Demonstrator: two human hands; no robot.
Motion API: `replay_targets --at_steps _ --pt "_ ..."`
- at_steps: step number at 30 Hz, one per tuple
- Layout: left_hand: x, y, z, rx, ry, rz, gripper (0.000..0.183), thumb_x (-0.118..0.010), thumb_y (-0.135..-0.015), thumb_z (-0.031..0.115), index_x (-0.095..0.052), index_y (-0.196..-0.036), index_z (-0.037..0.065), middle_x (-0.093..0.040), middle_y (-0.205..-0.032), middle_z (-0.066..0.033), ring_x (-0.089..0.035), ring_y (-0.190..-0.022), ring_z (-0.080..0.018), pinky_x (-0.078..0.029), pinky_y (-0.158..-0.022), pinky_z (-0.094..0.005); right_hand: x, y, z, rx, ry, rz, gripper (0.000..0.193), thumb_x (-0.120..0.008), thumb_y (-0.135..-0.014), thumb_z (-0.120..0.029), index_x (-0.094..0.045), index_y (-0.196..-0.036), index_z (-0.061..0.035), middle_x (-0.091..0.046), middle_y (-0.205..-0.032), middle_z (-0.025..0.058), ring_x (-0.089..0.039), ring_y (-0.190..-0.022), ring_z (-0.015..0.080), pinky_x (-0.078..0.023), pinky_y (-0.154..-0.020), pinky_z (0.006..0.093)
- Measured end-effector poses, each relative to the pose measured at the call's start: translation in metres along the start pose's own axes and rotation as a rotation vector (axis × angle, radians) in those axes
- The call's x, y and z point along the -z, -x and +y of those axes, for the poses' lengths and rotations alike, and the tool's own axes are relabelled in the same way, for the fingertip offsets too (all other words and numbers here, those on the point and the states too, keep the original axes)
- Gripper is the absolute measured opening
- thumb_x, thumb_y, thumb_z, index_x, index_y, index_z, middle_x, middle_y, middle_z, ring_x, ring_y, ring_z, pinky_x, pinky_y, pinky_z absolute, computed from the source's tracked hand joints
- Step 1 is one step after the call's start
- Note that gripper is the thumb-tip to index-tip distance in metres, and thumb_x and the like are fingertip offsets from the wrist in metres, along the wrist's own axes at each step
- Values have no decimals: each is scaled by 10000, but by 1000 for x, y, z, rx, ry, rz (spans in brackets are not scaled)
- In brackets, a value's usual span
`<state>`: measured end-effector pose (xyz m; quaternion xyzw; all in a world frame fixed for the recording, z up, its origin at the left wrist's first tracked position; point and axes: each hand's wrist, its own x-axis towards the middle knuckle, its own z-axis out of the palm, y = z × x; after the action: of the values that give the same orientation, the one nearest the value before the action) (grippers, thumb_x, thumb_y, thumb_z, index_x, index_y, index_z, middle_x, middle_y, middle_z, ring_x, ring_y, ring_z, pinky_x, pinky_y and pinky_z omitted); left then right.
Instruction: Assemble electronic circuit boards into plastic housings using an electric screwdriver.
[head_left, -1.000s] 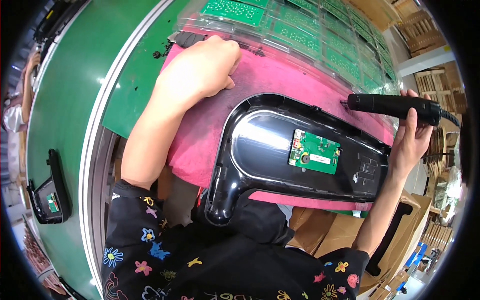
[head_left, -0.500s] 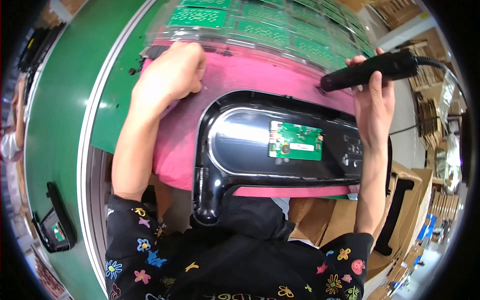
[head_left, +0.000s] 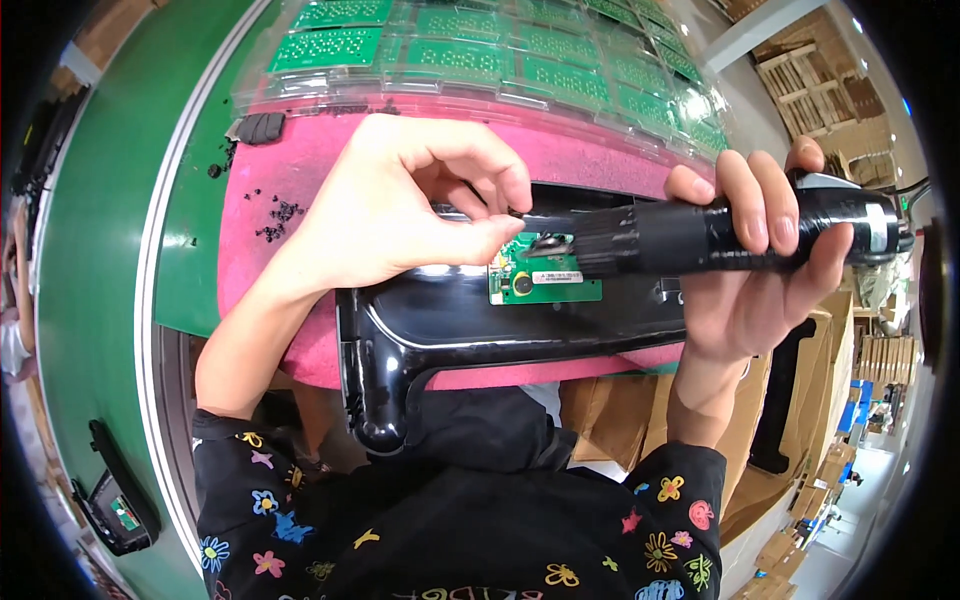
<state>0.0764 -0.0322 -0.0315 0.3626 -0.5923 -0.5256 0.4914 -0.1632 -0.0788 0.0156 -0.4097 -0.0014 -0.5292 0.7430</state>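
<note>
My left hand is closed in a pinch above a black plastic housing, with a small black screw just showing at its fingertips. My right hand wraps round a black electric screwdriver, held nearly level with its tip pointing left toward those fingertips. Inside the housing lies a green circuit board, partly covered by my left fingers and the screwdriver. Motion smears the tool's front end, so whether it touches the screw cannot be told.
The housing rests on a pink mat with loose black screws at its left. Beyond stands a clear tray of green boards. Another black housing lies on the green surface at left. Cardboard boxes stand at lower right.
My left hand has moved right, from the mat's far left to above the board. My right hand has brought the screwdriver left and nearer, over the housing. The view has shifted slightly.
</note>
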Motion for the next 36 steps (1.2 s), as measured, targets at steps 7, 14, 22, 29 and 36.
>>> replay_targets --at_steps 7,14,22,29,36 --pt "2 -8 -8 162 114 -151 164 -692 -813 -80 -658 -971 -52 -648 -994 -120 -673 -813 -142 -574 -694 -223 -3 1 -1 0 56 -80 425 -737 -897 -276 -458 -1199 -170 -538 -772 -82 -522 -771 81 -329 -877 350" --pt "-2 -9 1 -6 -125 -178 109 -696 -830 -21 -665 -932 -48 -674 -894 -119 -677 -786 -174 -560 -678 -271 -13 8 -24 78 60 -97 398 -757 -870 -201 -503 -1172 -151 -548 -754 -86 -517 -750 65 -326 -891 350" --pt "-9 -11 -5 -421 -340 -197 173 -743 -762 -31 -673 -920 -38 -696 -854 -141 -689 -756 -242 -548 -673 -316 -20 11 -29 94 105 -60 402 -770 -851 -187 -490 -1137 -154 -550 -737 -93 -521 -729 65 -320 -881 343" --pt "-9 -13 -3 -302 -292 -192 133 -744 -793 -18 -683 -906 -52 -706 -873 -154 -704 -776 -244 -552 -688 -318 -16 12 -24 96 122 -89 410 -777 -854 -214 -487 -1141 -179 -560 -748 -94 -537 -731 66 -339 -874 350" --pt "-8 -17 4 -198 -296 -208 103 -741 -789 -34 -701 -881 -60 -709 -851 -151 -707 -779 -239 -556 -700 -311 -8 11 -26 110 198 -133 428 -784 -849 -235 -497 -1163 -185 -579 -770 -91 -552 -744 69 -335 -875 334"
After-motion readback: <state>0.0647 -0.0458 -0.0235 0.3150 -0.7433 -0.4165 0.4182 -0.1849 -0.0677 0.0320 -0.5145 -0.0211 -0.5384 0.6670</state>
